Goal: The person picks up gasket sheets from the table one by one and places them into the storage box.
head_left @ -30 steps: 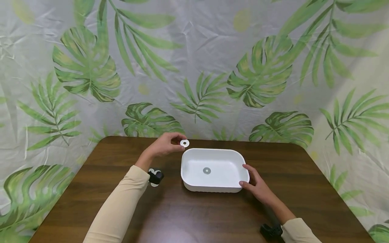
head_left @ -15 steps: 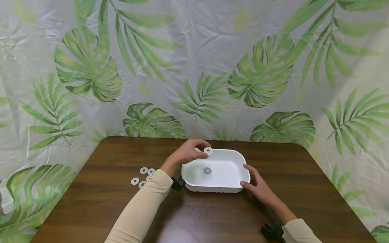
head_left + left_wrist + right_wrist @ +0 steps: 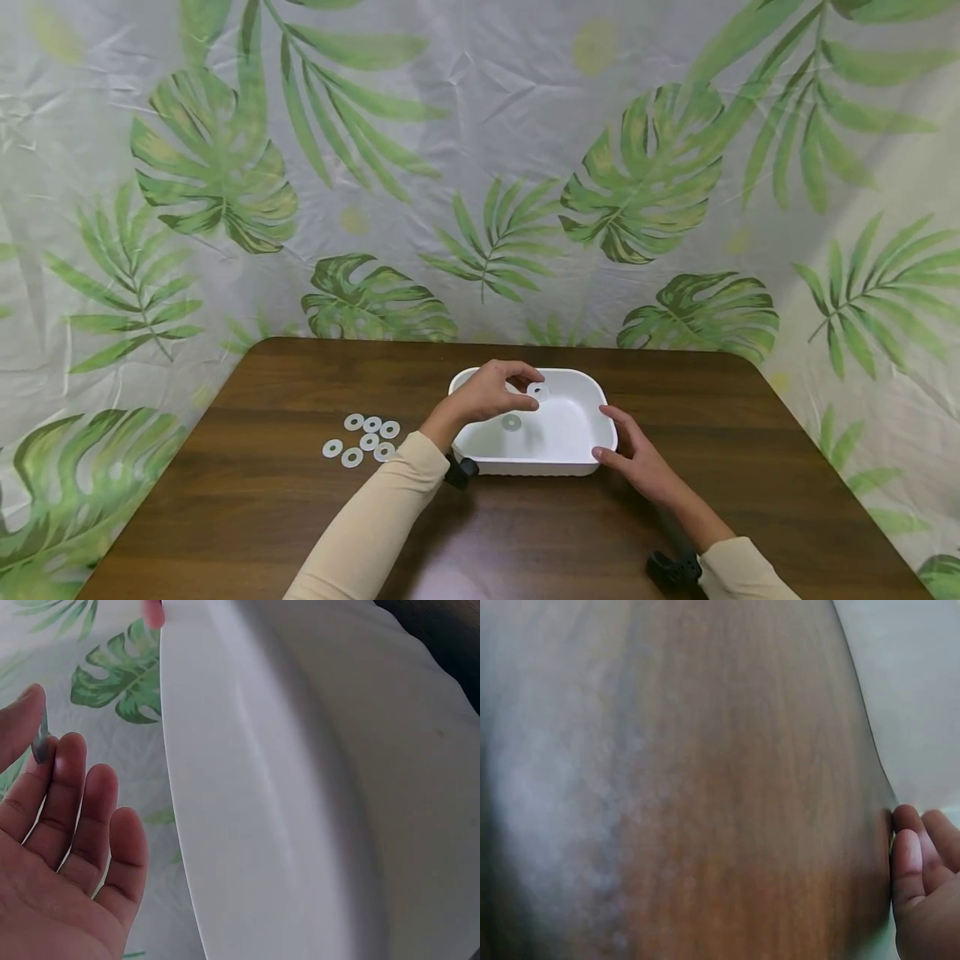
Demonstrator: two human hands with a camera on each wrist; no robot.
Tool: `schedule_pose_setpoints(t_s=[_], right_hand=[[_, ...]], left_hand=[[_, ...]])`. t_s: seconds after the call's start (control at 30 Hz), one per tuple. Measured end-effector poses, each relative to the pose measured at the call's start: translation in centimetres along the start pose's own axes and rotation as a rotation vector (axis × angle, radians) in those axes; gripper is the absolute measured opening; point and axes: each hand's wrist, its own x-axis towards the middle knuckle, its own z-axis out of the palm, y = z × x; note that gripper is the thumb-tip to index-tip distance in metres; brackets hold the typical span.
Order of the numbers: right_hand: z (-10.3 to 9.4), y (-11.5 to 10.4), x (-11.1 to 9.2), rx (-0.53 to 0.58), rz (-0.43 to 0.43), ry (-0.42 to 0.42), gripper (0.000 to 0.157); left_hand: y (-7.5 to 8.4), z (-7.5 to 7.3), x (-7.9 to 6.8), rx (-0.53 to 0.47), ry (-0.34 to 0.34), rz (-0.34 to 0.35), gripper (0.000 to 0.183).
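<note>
Head view, left hand: the left hand is over the tub, thumb and forefinger pinching the held ring.
Held ring: in the air above the tub's inside, to the right of the left hand, its flat face with the hole turned to the camera.
Tub: white, oblong with rounded corners, upright on the bench.
Second ring: the second ring lies flat on the tub's floor, left of its middle.
Right hand: the right hand holds the tub's right end, thumb on the near corner of the rim, a finger farther back along it.
Loose rings: seven rings lie in a loose cluster on the bench, left of the tub; one is just beside the left sleeve.
Backdrop: a pale cloth with green leaves hangs behind the bench.
Left wrist view, fingers: thumb and forefinger pinch the held ring, seen nearly edge-on; the other fingers are slightly spread.
Tub wall: white, blurred in places, well apart from those fingers.
Right wrist view, fingers: bent, tips close together at the right edge; what they touch here, I cannot tell.
Wood: the blurred bench fills most of this view.
</note>
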Motion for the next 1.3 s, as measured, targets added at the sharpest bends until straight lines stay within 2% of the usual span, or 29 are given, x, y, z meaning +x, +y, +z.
schedule_pose_setpoints(t_s=[0.4,0.6,0.83,1.03,1.2,1.3], right_hand=[[-0.3,-0.1,-0.4,0.002,-0.022,0.018,0.068],[-0.4,-0.1,-0.3,-0.003,-0.004,0.016,0.069],[-0.1,-0.1,-0.2,0.031,-0.020,0.002,0.069],[0.0,-0.1,-0.1,0.037,-0.029,0.006,0.068],[-0.1,0.0,-0.1,0.037,-0.036,0.010,0.068],[-0.1,0.0,-0.1,0.039,-0.035,0.007,0.068]], left_hand=[[0.1,0.1,0.3,0.011,0.007,0.004,0.037],[0.3,0.4,0.6,0.009,0.012,0.005,0.037],[-0.2,0.5,0.7,0.031,-0.017,0.002,0.044],[-0.3,-0.7,-0.2,0.088,-0.056,-0.016,0.044],[-0.8,-2.5,-1.7,0.121,-0.048,-0.012,0.041],[-1.5,-3.8,-2.8,0.139,-0.023,0.008,0.039]])
